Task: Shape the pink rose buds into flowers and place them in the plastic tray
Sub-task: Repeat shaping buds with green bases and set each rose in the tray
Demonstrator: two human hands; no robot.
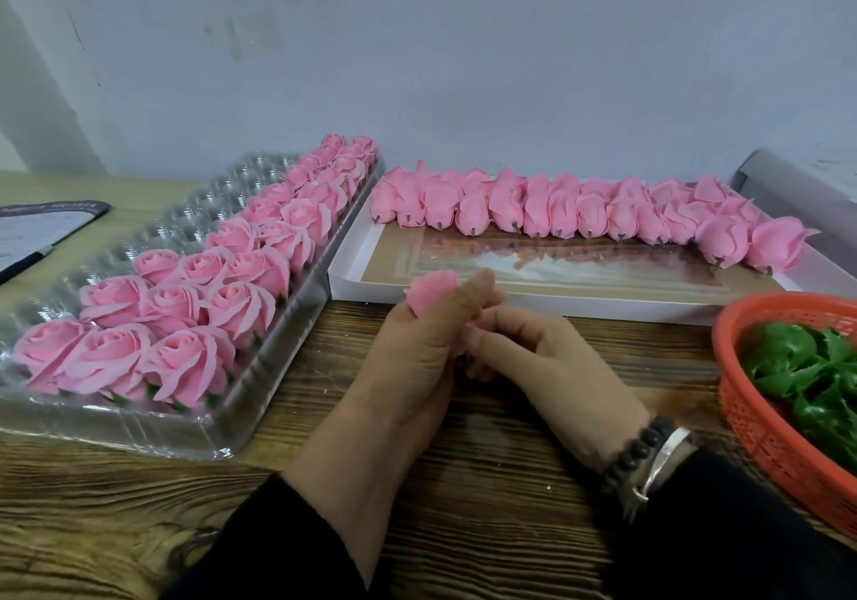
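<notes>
A pink rose bud (433, 291) sits between both hands over the wooden table, mostly hidden by fingers. My left hand (417, 354) grips it with the thumb up along its side. My right hand (542, 358) pinches its lower part from the right. The clear plastic tray (153, 432) lies at the left, its right-hand rows filled with several shaped pink roses (185, 316); its left cups are bare. A row of unshaped pink buds (579, 212) lies along the far side of a shallow white box (352, 270).
An orange mesh basket (760, 418) with green plastic leaves (807, 377) stands at the right edge. A dark clipboard with paper (37, 228) lies at the far left. A grey wall rises right behind the table.
</notes>
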